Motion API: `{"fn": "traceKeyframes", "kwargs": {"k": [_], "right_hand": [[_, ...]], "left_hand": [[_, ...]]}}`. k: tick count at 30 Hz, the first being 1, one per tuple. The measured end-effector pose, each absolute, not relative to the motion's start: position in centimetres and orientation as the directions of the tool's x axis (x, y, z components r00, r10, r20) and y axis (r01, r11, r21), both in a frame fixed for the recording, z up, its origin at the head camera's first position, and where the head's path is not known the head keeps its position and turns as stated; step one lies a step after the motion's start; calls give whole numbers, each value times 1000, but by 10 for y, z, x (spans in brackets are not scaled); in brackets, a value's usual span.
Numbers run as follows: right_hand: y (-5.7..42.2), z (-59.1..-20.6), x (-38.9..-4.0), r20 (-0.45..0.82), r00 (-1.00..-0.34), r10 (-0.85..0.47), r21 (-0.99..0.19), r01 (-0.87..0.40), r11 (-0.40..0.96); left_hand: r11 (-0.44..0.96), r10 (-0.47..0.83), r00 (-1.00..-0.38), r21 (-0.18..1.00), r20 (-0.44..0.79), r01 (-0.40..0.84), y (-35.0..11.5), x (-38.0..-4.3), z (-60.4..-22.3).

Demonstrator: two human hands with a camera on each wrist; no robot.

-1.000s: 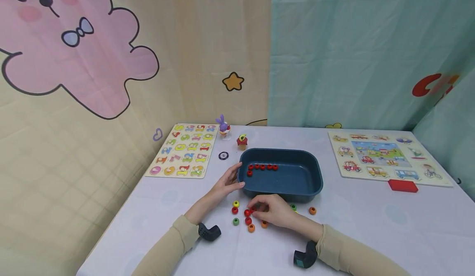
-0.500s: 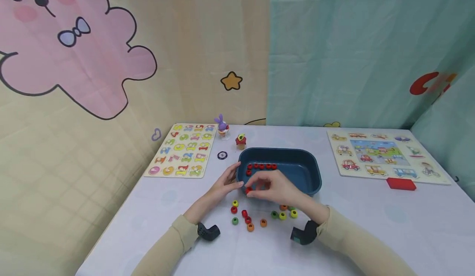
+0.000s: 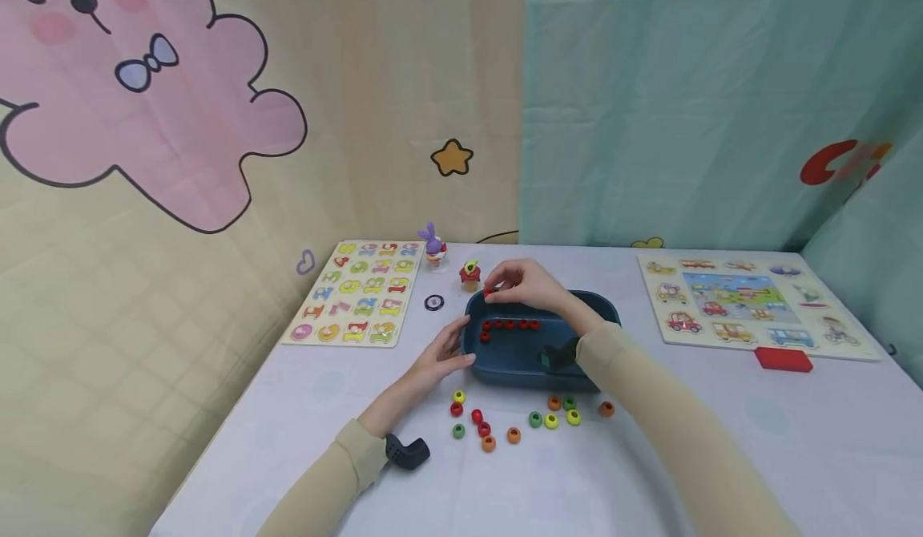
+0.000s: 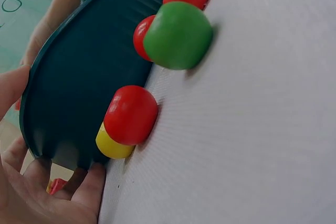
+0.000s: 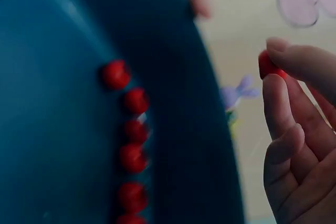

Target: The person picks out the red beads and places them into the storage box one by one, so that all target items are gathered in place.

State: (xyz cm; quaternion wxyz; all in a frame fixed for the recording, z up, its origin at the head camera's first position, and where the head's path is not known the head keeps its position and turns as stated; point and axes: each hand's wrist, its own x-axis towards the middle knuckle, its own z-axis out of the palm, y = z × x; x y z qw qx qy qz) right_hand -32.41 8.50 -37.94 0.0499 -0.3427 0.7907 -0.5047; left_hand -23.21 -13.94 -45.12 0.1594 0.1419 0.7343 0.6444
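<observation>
My right hand (image 3: 528, 284) pinches a red bead (image 5: 266, 66) between thumb and forefinger. It is raised over the far left rim of a dark blue rectangular tub (image 3: 505, 365). My left hand (image 3: 438, 354) holds the tub's near left corner, its thumb on the near side and fingers against the left side. Inside the tub, a row of red beads (image 5: 133, 158) runs along the back, with another red bead (image 3: 485, 337) in front of the row's left end. Before the tub lie loose beads: red (image 3: 457, 409), yellow (image 3: 551, 421), green (image 3: 535, 419) and orange (image 3: 513, 435).
A number puzzle board (image 3: 353, 292) lies at the left, and a vehicle puzzle board (image 3: 757, 304) with a red block (image 3: 783, 359) at the right. Behind the tub stand a purple rabbit figure (image 3: 433, 244) and a cupcake-like toy (image 3: 470, 276); a round disc (image 3: 434, 303) lies nearby.
My right hand has picked a red bead off the table and carried it away from me, over the tub to its far left rim. The left hand has stayed at the corner.
</observation>
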Motion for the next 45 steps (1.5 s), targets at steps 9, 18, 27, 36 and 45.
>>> {"fn": "traceKeyframes", "kwargs": {"k": [9,18,27,36,45], "right_hand": [[91,-419,-337,18,-748,-663,-773,-431,465],[84,-421,-336,-31,-716,-698,-713,-473,517],[82,-422,-337,-101,-683,-723,-700,-468,540],[87,-379,-322,56,-716,-696,-732,-503,459],[93,-360,-273,231,-636,-736,-752,-597,280]], "left_hand": [[109,435,-900,993,-17,34,-140,-234,-457],[88,445,-895,995,8,53,-141,-235,-458],[99,443,-896,994,-2,47,-141,-233,-456],[99,445,-896,994,-11,37,-141,-234,-456],[91,451,-892,995,-11,34,-142,-235,-456]]}}
